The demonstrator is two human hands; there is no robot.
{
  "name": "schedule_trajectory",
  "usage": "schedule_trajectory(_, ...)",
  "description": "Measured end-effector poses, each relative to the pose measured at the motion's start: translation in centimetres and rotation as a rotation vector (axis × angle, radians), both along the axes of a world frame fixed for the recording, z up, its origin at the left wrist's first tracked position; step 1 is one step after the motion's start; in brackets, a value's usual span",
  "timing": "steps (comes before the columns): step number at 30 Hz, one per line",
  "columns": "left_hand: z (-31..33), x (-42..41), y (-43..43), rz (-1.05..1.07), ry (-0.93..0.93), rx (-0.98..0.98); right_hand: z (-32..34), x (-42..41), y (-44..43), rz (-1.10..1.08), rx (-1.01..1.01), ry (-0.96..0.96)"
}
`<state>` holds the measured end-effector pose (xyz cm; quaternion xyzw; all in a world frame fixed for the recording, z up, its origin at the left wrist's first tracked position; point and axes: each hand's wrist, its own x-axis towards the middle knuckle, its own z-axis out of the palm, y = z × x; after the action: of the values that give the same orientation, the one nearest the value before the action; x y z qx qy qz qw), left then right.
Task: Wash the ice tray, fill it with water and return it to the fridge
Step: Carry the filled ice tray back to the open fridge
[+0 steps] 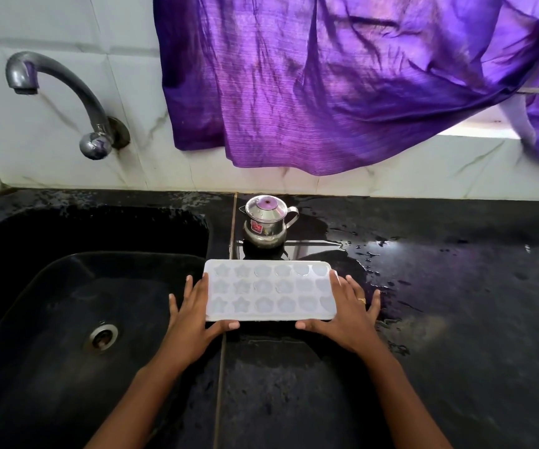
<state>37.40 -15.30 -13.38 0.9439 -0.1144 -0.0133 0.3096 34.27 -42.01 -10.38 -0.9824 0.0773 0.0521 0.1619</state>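
Saw ice tray [269, 291] lying level on wet black desk [456, 319], sink [67, 303] at its 9 o'clock, small steel jug [266, 225] near at 12. Found left hand [190, 319] at 9 and right hand [349, 315] at 3, each grip released, fingers straight, thumbs touching the near edge.

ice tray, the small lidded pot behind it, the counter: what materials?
Ice tray: translucent white with a matte look, so plastic or silicone; I cannot tell which.
Lidded pot: mirror-bright, with reflections and a spout, so likely stainless steel.
Counter: a black speckled slab, glossy where wet, probably polished granite or similar stone.
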Motion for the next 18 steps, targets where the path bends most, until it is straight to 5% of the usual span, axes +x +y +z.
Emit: schedule_trajectory(18, 3.2, -3.9, 3.5, 0.069, -0.078, -0.086, 3.7, -1.3, 3.7, 0.042, 0.052, -0.029)
